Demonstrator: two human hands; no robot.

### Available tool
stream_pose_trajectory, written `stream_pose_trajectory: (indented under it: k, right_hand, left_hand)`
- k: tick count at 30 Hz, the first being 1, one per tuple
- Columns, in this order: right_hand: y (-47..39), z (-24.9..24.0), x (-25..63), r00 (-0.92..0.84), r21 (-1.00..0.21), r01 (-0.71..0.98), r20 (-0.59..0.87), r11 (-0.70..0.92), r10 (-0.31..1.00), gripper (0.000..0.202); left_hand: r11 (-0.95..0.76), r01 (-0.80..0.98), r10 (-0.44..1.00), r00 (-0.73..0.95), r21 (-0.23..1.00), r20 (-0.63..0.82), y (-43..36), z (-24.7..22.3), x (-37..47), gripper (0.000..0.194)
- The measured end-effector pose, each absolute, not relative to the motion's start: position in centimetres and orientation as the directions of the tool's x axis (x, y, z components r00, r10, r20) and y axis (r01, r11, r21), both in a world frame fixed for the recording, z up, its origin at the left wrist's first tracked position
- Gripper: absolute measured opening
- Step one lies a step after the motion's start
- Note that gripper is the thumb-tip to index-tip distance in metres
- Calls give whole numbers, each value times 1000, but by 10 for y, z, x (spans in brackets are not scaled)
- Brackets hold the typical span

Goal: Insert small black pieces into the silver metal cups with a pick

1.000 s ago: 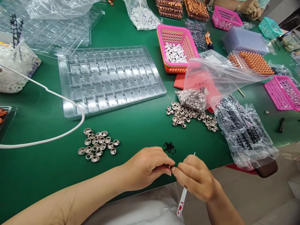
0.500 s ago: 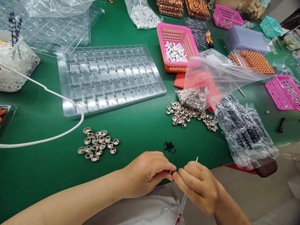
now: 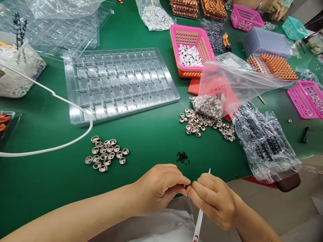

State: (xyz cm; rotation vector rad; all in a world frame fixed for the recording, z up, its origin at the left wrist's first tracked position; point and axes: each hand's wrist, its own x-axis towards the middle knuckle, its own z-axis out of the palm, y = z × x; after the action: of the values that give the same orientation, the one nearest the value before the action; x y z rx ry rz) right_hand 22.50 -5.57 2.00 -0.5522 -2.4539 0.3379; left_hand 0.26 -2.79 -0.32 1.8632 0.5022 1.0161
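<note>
Down at the near edge: our two hands meet over the front of the green bench.
Left hand: we pinch a small piece, mostly hidden, narrowly between thumb and forefinger.
Right hand: fingers folded around a slim white tool, tip angled away from us, fingertips just beside the piece.
Black bits: a small pile just beyond our left fingertips.
Metal cups: we have one cluster to the left, a larger heap to the right.
Room: green surface stretches between them, back to the clear tray.
Limits: a bag of black parts reaches the front edge rightward; a white cord curves in leftward.
</note>
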Motion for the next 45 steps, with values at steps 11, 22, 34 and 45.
stream_pose_trajectory:
  k: [11, 22, 34, 45]
  right_hand:
    - [-55, 19, 227, -752, -404, 298, 458, 865, 473, 27]
    - [-55, 20, 229, -760, -352, 298, 475, 887, 444, 34]
    - [-49, 25, 226, -780, -409, 285, 427, 867, 458, 35]
    - [-45, 21, 224, -774, -417, 272, 441, 867, 455, 27]
  left_hand:
    - [-488, -63, 693, 579, 871, 430, -27, -1, 3, 9]
    - [-481, -59, 686, 595, 875, 418, -26, 0, 2, 11]
    - [-459, -31, 667, 649, 888, 367, -24, 2, -1, 15]
    - [-434, -47, 707, 602, 900, 372, -26, -1, 1, 14]
